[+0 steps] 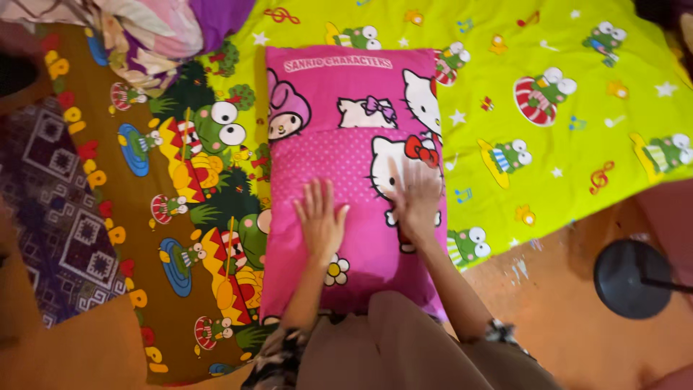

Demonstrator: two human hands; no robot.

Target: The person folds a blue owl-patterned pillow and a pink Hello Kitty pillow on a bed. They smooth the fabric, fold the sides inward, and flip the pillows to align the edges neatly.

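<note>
A pink pillow (339,144) printed with cartoon characters lies flat in front of me on a bright yellow-green cartoon sheet (548,123). My left hand (320,220) rests palm down on the pillow's lower middle, fingers spread. My right hand (416,201) presses flat on the pillow's right side, over a white cat figure, fingers apart. Neither hand holds anything. My knees, in beige cloth, touch the pillow's near edge.
A brown and green cartoon sheet (188,217) lies left of the pillow, beside a purple patterned mat (50,188). Bunched bedding (159,32) sits at the top left. A round black base (634,278) stands on the orange floor (563,325) at the right.
</note>
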